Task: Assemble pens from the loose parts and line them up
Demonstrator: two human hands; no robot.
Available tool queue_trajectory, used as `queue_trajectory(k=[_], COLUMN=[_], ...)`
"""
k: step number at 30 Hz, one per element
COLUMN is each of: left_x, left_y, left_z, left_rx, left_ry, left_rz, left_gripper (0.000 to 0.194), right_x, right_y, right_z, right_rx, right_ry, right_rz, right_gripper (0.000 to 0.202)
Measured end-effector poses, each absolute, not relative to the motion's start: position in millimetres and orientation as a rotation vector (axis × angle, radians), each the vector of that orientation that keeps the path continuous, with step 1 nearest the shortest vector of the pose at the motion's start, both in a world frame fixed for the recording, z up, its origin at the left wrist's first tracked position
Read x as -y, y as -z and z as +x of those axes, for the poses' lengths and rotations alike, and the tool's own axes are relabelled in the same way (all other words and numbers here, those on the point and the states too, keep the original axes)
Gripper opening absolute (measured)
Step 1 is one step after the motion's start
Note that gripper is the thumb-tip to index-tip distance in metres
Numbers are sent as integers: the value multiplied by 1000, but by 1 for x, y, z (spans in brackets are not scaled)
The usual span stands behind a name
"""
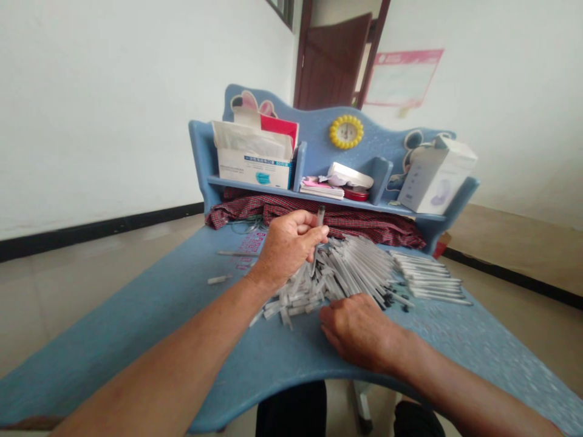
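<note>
Take the heap on the table (150, 328) as a clock face, with 12 away from the person. The left hand (291, 243) is at 10 o'clock, its grip pinching a translucent tube (320, 216) between thumb and fingers. The tube stands nearly upright above the heap, its darker end up and clear of the fingertips, a hold that probably keeps that end in sight.

The right hand (357, 328) rests low at 5 o'clock, just beside the heap, fingers curled under; whether its grip is pinching anything, I cannot tell. Lying there, the forearm seems to be propped on the table for steadiness.

Towards 1 o'clock, long clear tubes (359, 264) lie in a fan, roughly side by side, likely so that they can be picked up singly. Short clear pieces (296, 301) lie jumbled towards 8 o'clock, as if simply tipped out. Small black bits (388, 300) sit at 4 o'clock by the fan's near ends. At 3 o'clock slim sticks (430, 279) form a neat row, apparently to stay apart from the heap. A lone short piece (218, 280) lies out at 9 o'clock. At 12 o'clock a checked cloth (255, 206) is bunched below the shelf, presumably pushed back to free the surface.
</note>
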State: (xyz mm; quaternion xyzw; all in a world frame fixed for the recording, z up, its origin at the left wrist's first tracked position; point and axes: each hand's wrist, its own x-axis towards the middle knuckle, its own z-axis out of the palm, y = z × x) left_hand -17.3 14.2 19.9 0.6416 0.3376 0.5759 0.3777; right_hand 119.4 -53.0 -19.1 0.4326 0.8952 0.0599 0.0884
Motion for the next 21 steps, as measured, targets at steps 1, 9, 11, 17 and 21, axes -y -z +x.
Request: queue_trajectory(k=[1, 9, 11, 17, 21], left_x=[-14, -14, -14, -12, -11], left_y=[-20, -21, -22, -26, -28], left_z=[-17, -18, -18, -20, -21], left_rx=[-862, -844, -828, -779, -738], left_ry=[-1473, -1470, -1473, -1439, -1424], left_rz=[1640, 1614, 1588, 1497, 1438], left_gripper=[13, 13, 14, 16, 16], right_x=[53, 59, 61, 55, 46], right_y=[20, 20, 18, 16, 15], right_z=[120, 126, 130, 143, 142], right_rx=[-2671, -2786, -2908, -2996, -2859], right_ry=[-176, -22, 165, 1218, 1958], right_rz=[1279, 1399, 1483, 1853, 1955], right_gripper=[25, 20, 21, 19, 14])
